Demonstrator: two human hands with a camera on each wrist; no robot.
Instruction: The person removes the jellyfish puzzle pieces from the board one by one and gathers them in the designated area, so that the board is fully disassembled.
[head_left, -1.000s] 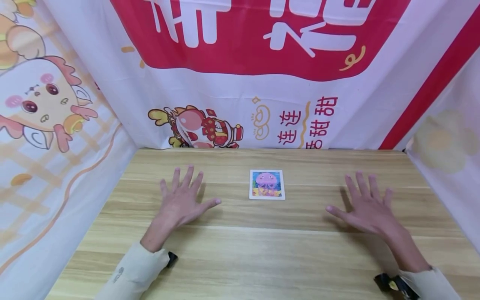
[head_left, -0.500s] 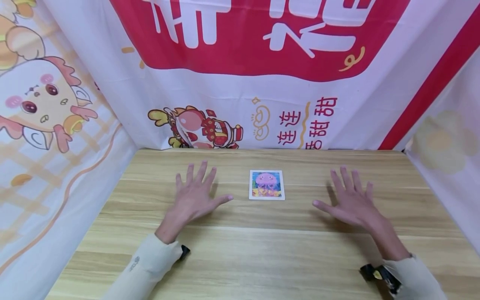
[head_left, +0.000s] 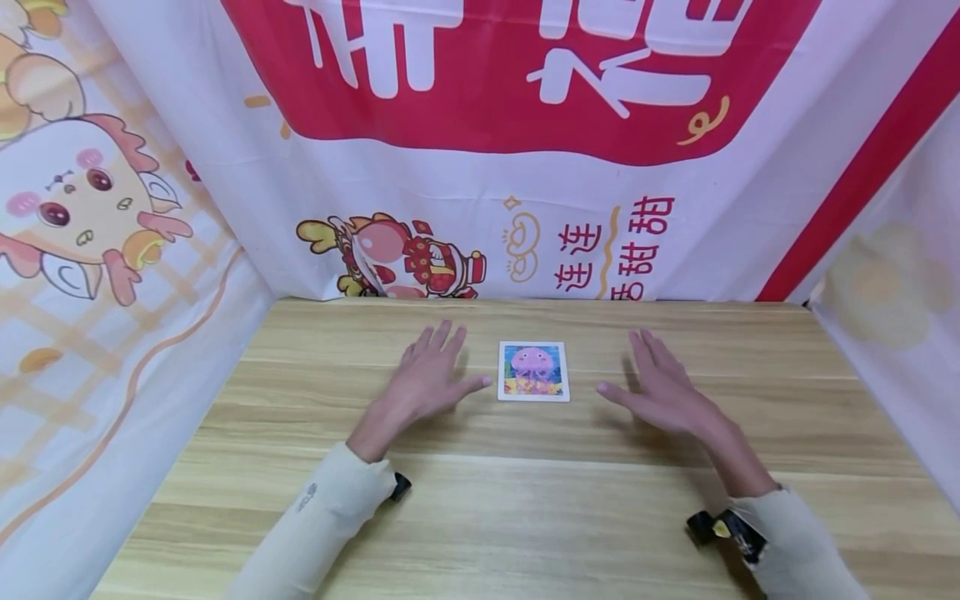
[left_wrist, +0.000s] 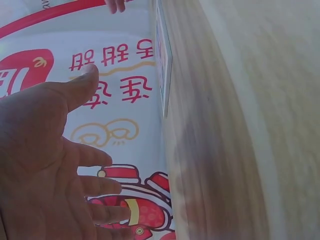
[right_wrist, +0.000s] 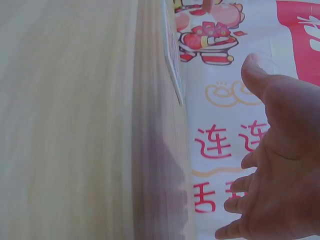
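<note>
A square picture card (head_left: 534, 372) with a white border and a pink jellyfish lies flat on the wooden table. To its left hovers my left hand (head_left: 427, 379), fingers extended and thumb pointing at the card without touching it. My right hand (head_left: 663, 392) is on the card's other side, fingers straight, its thumb also a short way from the card. Both hands hold nothing. In the left wrist view the card (left_wrist: 163, 60) appears edge-on beyond my left hand (left_wrist: 55, 165). The right wrist view has the card (right_wrist: 172, 52) edge-on too, past my right hand (right_wrist: 282, 165).
The wooden table (head_left: 510, 525) ends at a printed cloth backdrop (head_left: 450, 179) with red and white lettering. Another patterned cloth (head_left: 90, 333) hangs on the left, and a pale cloth (head_left: 900, 275) on the right. Dark wrist devices (head_left: 727, 533) stick out at the sleeves.
Both hands have moved inward toward the card, left hand rightward and right hand leftward. Their spread fingers have drawn closer together. The card has stayed in place.
</note>
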